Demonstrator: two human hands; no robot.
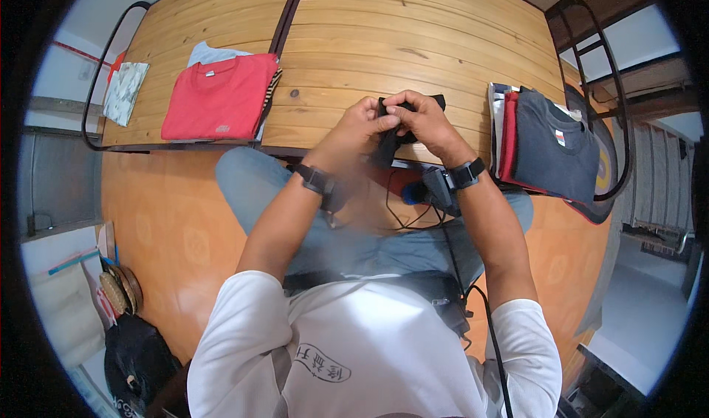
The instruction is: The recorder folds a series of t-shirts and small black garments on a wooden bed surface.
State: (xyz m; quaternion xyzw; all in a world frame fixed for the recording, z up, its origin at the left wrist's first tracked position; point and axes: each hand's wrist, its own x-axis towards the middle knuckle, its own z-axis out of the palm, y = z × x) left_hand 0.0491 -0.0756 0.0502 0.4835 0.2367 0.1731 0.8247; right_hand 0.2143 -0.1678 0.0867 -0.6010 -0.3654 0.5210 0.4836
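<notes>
Between my two hands, at the near edge of the wooden surface, is a small black piece of cloth (385, 152); its exact kind is not clear. My left hand (363, 126) pinches it with bent fingers. My right hand (427, 120) grips it too, its thumb and forefinger meeting close to the left fingertips. One end of the cloth hangs down below the hands, and another dark part shows beyond the right fingers. Most of its middle is hidden by my fingers.
A folded red T-shirt (218, 97) tops a pile on the left, near a pale patterned folded cloth (125, 93). Folded shirts under a dark grey T-shirt (554, 141) lie on the right. Black metal rails (609, 86) border the slatted wooden surface (413, 34). A cable (496, 337) runs down my right side.
</notes>
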